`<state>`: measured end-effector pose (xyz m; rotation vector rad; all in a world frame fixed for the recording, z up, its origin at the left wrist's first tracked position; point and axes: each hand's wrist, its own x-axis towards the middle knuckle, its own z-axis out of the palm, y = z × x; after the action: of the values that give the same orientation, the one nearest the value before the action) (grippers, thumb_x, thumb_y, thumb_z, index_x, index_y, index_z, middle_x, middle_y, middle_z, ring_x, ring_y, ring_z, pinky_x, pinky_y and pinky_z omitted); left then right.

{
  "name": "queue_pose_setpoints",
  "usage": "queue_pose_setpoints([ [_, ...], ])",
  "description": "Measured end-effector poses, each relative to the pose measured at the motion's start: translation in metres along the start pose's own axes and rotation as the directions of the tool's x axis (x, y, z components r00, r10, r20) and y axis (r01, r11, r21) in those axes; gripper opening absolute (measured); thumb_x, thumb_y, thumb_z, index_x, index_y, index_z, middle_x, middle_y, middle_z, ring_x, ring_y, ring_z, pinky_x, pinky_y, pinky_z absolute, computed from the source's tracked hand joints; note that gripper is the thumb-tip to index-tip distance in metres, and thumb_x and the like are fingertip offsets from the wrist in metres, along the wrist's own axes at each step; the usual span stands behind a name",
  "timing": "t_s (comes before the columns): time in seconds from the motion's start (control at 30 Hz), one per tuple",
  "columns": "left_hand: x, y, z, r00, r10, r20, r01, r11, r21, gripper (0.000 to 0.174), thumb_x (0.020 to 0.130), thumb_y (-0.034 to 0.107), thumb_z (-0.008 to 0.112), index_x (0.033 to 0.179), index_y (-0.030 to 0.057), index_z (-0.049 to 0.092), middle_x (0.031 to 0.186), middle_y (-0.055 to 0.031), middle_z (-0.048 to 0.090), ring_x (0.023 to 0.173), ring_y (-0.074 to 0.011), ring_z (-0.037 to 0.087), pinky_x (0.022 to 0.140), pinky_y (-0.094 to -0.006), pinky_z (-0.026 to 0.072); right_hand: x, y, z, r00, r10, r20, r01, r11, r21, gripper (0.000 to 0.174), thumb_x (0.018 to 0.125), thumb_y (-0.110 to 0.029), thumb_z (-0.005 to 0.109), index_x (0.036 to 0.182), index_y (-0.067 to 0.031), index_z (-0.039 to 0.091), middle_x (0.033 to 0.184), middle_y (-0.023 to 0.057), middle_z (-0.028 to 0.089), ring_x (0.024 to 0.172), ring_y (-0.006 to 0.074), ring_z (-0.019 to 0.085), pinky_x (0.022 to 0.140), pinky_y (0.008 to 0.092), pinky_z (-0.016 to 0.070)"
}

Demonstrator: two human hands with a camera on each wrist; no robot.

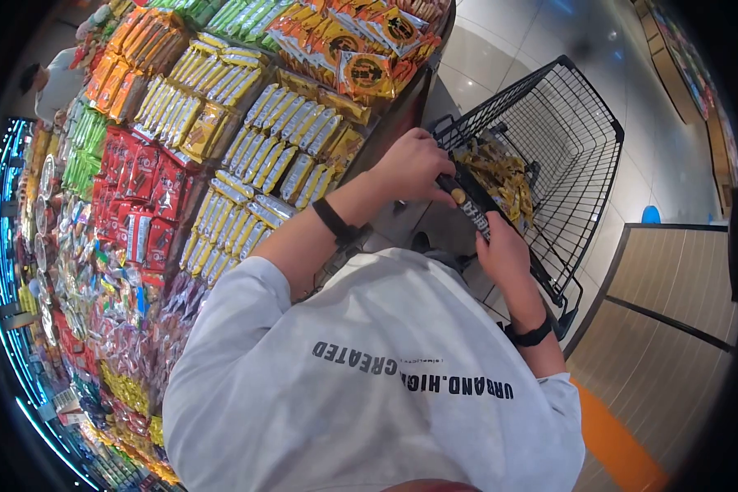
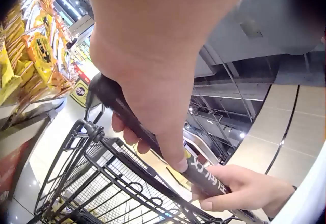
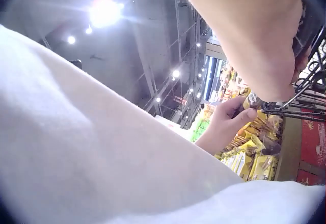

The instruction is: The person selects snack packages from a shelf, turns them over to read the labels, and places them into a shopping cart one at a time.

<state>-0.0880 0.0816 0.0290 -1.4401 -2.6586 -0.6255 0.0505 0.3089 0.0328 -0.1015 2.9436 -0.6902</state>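
A black wire shopping cart (image 1: 578, 156) stands in front of the person, with yellow packets (image 1: 500, 176) lying inside it. The left hand (image 1: 414, 168) grips the left part of the black cart handle (image 1: 473, 211); in the left wrist view that hand (image 2: 153, 99) has its fingers wrapped under the bar. On the right part of the same handle, the right hand (image 1: 504, 250) is curled, its thumb along the bar. The right wrist view shows the right hand (image 3: 260, 50) large at the upper right, and the left hand (image 3: 226, 119) beyond it.
A display of packaged snacks (image 1: 283, 148) in yellow, red, green and orange fills the left side, its edge close to the cart. Wooden panelling (image 1: 672, 271) stands at the right. Tiled floor (image 1: 484, 41) shows around the cart. Another person (image 1: 57, 86) is at the far upper left.
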Motion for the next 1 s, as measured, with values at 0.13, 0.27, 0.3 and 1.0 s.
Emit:
queue_pose_setpoints([
  [0.13,-0.005,0.019,0.003,0.999,-0.040,0.034,0.039,0.999,0.018,0.046,0.070,0.059,0.076,0.086,0.0168,0.071,0.078,0.0004,0.064,0.085,-0.0230,0.062,0.096,-0.0411,0.0418,-0.001,0.005,-0.008,0.991,0.056,0.122,-0.051,0.998,-0.043,0.022,0.089,-0.023,0.067,0.098,-0.0062,0.055,0.084,0.0161,0.067,0.080,0.0395,0.066,0.068,0.0497,0.0510],
  [0.27,-0.009,0.028,0.004,0.996,-0.081,0.036,0.081,0.997,-0.003,0.044,0.069,0.058,0.077,0.089,0.0185,0.072,0.079,0.0022,0.062,0.085,-0.0218,0.061,0.097,-0.0405,0.0418,-0.007,0.010,-0.010,0.985,0.019,0.170,-0.023,1.000,0.020,0.024,0.087,-0.025,0.069,0.095,-0.0067,0.056,0.083,0.0144,0.067,0.079,0.0380,0.066,0.066,0.0479,0.0511],
  [0.3,-0.008,0.028,0.004,0.996,-0.081,0.029,0.082,0.997,-0.009,0.044,0.069,0.057,0.077,0.089,0.0183,0.072,0.079,0.0021,0.062,0.085,-0.0219,0.061,0.097,-0.0406,0.0419,-0.007,0.011,-0.010,0.985,0.011,0.173,-0.016,0.999,0.029,0.025,0.087,-0.025,0.070,0.096,-0.0067,0.056,0.083,0.0147,0.067,0.079,0.0382,0.066,0.066,0.0480,0.0509],
  [1.0,0.028,0.035,0.016,0.969,-0.219,-0.117,0.220,0.975,-0.009,0.041,0.064,0.050,0.082,0.090,0.0185,0.075,0.082,0.0029,0.067,0.088,-0.0211,0.064,0.095,-0.0396,0.0436,0.041,0.057,-0.049,0.952,-0.171,0.253,0.152,0.984,0.095,0.020,0.087,-0.022,0.068,0.096,-0.0084,0.055,0.084,0.0128,0.066,0.081,0.0366,0.066,0.066,0.0480,0.0508],
])
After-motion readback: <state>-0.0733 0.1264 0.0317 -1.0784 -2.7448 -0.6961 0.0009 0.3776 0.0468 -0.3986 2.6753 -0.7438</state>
